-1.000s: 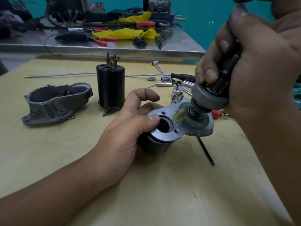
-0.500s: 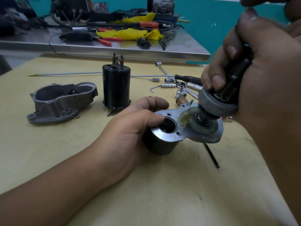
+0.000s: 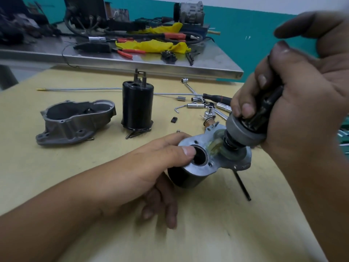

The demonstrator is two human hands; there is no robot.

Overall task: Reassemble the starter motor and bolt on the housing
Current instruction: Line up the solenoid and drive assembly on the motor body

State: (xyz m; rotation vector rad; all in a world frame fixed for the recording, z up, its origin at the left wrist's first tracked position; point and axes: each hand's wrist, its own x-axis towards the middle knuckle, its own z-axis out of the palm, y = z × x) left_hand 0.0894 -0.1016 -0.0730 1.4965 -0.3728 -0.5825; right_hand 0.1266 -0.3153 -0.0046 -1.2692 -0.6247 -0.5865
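L hand [image 3: 151,163] wrapped round motor body [image 3: 190,174] at centre-right of tan table [image 3: 94,186]: thumb over flat metal end plate, tip at rim of round hole, other fingers curled under dark barrel. Body tilted, plate facing up & toward camera.

R hand [image 3: 294,118] up at right, closed on drive gear [image 3: 245,133]: fingertips pinching dark upper shaft, thumb behind, index lifted off & pointing left. Gear's grey drum sits just above plate; spring & shaft end angled down into greasy seat on plate's right lobe. How deep it sits: can't tell, hidden by drum.

Grey cast housing [image 3: 75,122] lying open side up at left of table, well apart from both hands, nothing touching it. Black can [image 3: 137,108] upright just right of housing, 2 studs sticking up from top, a few thin pins under its base.

Behind motor body: scatter of sockets [image 3: 195,105], small L-shaped wrench [image 3: 189,86], copper-coloured bit w/ chrome cap near plate edge. Small black block [image 3: 174,119] on table between can & sockets. Long thin rod [image 3: 81,89] lying flat across back of table, yellow tip at left. Black rod [image 3: 242,186] lying on table from under plate toward front right.

Steel bench [image 3: 132,61] behind table: yellow cloth [image 3: 151,45], red-handled pliers [image 3: 125,52], cables, dark gear, metal unit at back. Teal wall beyond.
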